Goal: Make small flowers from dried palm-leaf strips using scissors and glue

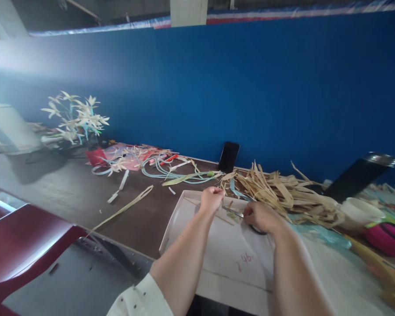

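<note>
Over the upper part of a white box lid [227, 250] with red handwriting, both hands are close together. My right hand [258, 217] is closed on a pair of scissors [233, 211], whose blades point left toward my left hand. My left hand [212, 199] is pinched, with a small pale piece at its fingertips, too small to name. Small dry scraps and thin sticks lie on the lid beneath the scissors. A pile of dry husk strips [279, 188] lies just beyond and right of my right hand.
A phone [229, 156] leans against the blue partition [266, 87]. At right are a black flask [358, 177], a white cup [362, 213] and a pink pouch [388, 238]. Husk flowers [82, 116] stand at left, near pale blue cords [148, 169]. A red chair [26, 245] is lower left.
</note>
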### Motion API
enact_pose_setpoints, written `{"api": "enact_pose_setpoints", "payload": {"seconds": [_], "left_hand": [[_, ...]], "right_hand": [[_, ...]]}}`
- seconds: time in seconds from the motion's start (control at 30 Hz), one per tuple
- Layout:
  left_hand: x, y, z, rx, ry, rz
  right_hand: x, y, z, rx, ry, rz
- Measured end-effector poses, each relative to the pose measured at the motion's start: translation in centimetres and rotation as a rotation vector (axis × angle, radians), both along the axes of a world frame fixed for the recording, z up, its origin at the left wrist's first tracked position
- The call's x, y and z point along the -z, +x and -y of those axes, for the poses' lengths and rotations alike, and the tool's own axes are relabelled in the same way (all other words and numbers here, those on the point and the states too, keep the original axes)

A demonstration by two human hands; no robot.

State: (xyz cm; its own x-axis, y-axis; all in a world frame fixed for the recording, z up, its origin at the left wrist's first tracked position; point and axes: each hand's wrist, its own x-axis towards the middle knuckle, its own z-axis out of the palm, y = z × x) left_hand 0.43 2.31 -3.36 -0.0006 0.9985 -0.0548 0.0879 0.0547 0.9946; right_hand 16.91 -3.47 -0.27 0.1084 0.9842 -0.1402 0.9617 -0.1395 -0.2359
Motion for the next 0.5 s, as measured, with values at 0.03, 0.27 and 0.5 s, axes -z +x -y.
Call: {"api": "enact_pose_setpoints", "payload": {"seconds": [0.03, 0.27, 0.5], "left_hand": [[0.0, 0.0, 0.0, -0.001, 0.000, -0.004], [-0.2, -0.1, 0.1, 0.010, 0.004, -0.007], [-0.1, 0.0, 0.0, 0.003, 0.000, -0.028]], "right_hand": [[0.0, 0.0, 0.0, -0.014, -0.003, -0.003], [-0.3, 1.0, 0.2, 0.048, 0.059, 0.000], [-1.0, 1.8, 0.4, 0.123, 0.068, -0.081]]}}
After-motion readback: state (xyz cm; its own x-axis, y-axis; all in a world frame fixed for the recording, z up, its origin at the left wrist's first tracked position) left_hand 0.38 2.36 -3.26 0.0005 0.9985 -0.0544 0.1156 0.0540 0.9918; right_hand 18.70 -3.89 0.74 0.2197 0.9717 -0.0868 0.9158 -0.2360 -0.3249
